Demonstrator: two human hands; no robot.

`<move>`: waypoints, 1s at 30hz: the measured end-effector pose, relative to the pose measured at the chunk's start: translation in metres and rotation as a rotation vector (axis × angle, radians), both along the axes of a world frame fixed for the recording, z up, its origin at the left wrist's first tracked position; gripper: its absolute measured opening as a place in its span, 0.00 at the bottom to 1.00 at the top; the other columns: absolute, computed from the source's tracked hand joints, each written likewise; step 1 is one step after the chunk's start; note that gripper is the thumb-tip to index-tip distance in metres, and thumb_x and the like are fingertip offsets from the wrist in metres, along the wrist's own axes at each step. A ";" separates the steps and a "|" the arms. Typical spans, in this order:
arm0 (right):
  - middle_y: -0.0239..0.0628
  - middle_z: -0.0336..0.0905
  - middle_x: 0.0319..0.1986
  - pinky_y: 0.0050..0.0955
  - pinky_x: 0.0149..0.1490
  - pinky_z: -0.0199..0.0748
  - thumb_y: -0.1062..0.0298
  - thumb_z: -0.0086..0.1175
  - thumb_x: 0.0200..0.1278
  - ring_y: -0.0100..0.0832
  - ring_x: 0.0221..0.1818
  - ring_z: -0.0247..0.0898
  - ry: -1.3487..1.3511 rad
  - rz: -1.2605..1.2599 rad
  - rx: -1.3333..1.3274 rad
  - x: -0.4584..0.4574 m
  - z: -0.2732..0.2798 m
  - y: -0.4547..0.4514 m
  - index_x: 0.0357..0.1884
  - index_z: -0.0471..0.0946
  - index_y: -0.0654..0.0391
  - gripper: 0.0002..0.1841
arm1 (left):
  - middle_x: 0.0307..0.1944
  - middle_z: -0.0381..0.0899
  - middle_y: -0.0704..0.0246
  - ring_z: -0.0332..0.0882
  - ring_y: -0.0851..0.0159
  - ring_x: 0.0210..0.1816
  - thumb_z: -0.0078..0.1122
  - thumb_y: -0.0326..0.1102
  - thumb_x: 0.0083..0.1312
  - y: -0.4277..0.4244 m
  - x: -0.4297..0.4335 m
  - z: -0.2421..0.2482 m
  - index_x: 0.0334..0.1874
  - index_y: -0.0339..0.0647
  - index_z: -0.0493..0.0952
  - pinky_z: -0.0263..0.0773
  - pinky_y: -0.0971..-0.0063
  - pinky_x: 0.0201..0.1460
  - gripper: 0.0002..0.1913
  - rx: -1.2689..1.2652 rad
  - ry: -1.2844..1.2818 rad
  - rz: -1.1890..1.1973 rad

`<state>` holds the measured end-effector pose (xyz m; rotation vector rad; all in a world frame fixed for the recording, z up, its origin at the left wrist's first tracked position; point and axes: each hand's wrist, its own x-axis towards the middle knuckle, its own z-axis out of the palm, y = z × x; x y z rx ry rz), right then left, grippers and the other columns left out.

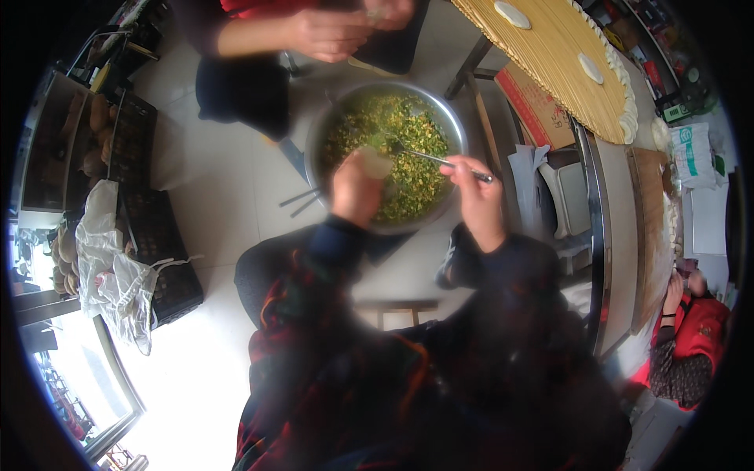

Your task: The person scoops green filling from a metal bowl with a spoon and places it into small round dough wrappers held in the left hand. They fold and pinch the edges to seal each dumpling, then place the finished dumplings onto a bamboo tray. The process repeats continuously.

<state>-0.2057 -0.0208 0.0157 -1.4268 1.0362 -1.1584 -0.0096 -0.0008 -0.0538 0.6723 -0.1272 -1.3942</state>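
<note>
A large steel basin in front of me holds a chopped green and yellow filling. Over its left side, my left hand holds a round dough wrapper. My right hand, at the basin's right edge, grips the handle of a metal spoon. The spoon's bowl end reaches over the filling beside the wrapper; whether it carries filling cannot be told. A pair of chopsticks sticks out past the basin's lower left rim.
Across the basin are another person's hands. A round slatted tray at upper right bears white dumplings. A wooden board lies on the table at right, near a person in red. Dark crates stand left.
</note>
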 end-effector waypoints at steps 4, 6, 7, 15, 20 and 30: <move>0.43 0.83 0.40 0.28 0.48 0.78 0.74 0.56 0.65 0.36 0.40 0.81 0.321 0.187 -0.498 -0.001 0.001 0.010 0.48 0.80 0.63 0.11 | 0.44 0.76 0.61 0.75 0.60 0.46 0.41 0.36 0.77 -0.005 -0.001 0.007 0.49 0.34 0.71 0.71 0.61 0.55 0.12 0.074 0.110 0.059; 0.42 0.83 0.41 0.30 0.48 0.79 0.74 0.57 0.63 0.37 0.42 0.80 0.483 0.280 -0.721 0.001 0.002 0.013 0.48 0.80 0.62 0.12 | 0.44 0.76 0.61 0.75 0.60 0.45 0.41 0.35 0.77 -0.006 0.000 0.009 0.48 0.34 0.71 0.71 0.62 0.54 0.11 0.075 0.138 0.076; 0.42 0.82 0.41 0.31 0.48 0.79 0.74 0.58 0.61 0.38 0.43 0.79 0.566 0.323 -0.828 0.002 0.003 0.015 0.48 0.80 0.61 0.13 | 0.44 0.76 0.60 0.75 0.59 0.45 0.41 0.35 0.77 -0.007 0.001 0.009 0.48 0.34 0.70 0.72 0.62 0.54 0.11 0.095 0.147 0.089; 0.37 0.81 0.40 0.30 0.45 0.77 0.69 0.61 0.59 0.32 0.41 0.75 0.776 0.320 -1.099 0.011 -0.003 0.031 0.43 0.82 0.60 0.11 | 0.45 0.76 0.58 0.75 0.57 0.48 0.40 0.35 0.77 -0.010 0.012 0.007 0.49 0.32 0.68 0.72 0.60 0.57 0.12 0.124 0.184 0.105; 0.36 0.82 0.40 0.31 0.47 0.76 0.68 0.61 0.59 0.32 0.43 0.75 0.797 0.300 -1.114 0.012 -0.002 0.034 0.43 0.82 0.60 0.11 | 0.48 0.74 0.55 0.75 0.55 0.50 0.37 0.37 0.78 -0.009 0.010 0.020 0.51 0.31 0.67 0.70 0.58 0.59 0.14 0.125 0.209 0.160; 0.36 0.84 0.43 0.34 0.50 0.73 0.71 0.60 0.60 0.37 0.45 0.75 0.607 0.191 -0.937 0.000 0.010 0.033 0.49 0.82 0.56 0.14 | 0.55 0.71 0.54 0.71 0.53 0.57 0.33 0.41 0.80 -0.010 0.012 0.029 0.57 0.30 0.66 0.66 0.54 0.64 0.19 0.072 0.231 0.131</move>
